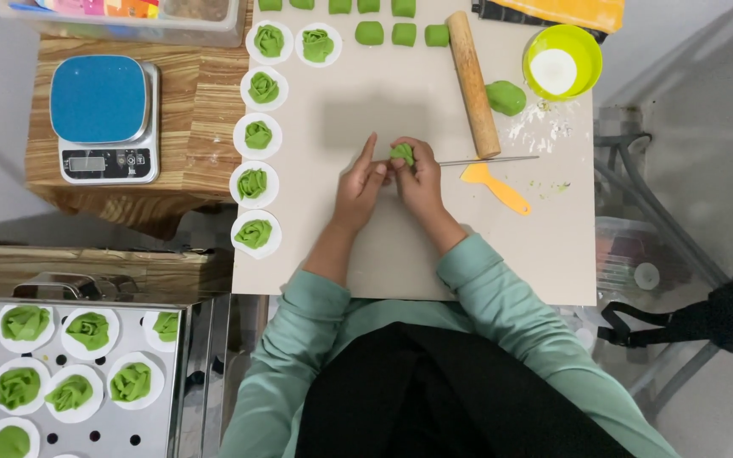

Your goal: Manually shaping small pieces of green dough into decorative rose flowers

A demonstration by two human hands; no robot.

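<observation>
Green dough piece (401, 153) — pinched between left hand (360, 188) and right hand (420, 185), both grips clamped on it.

Worktop (366, 102) bare ahead of both grips; rolling pin (473, 83) and scraper (494, 187) obstruct rightward, paper-backed dough rosettes (253, 183) leftward.

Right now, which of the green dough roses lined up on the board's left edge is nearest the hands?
The rose on its paper round second from the bottom; it lies closest to the left hand.
</observation>
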